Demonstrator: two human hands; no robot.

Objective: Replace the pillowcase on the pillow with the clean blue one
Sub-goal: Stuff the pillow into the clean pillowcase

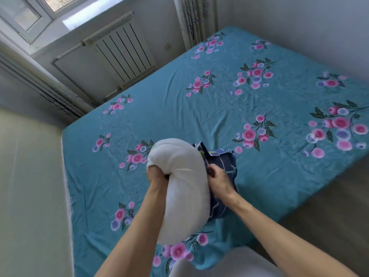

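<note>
A bare white pillow [183, 188] is bent into a curve above the near part of the bed. My left hand [157, 176] grips its left edge, fingers dug into the stuffing. A dark blue pillowcase with pale lines [223, 162] is bunched against the pillow's right side, and my right hand [219, 178] grips its fabric. Whether part of the pillow sits inside the pillowcase I cannot tell.
The bed [219, 108] wears a teal sheet with pink and purple flowers. A white radiator [123, 54] stands under the window at the far left. Curtains [197, 19] hang at the bed's far corner. Pale floor [30, 186] lies to the left.
</note>
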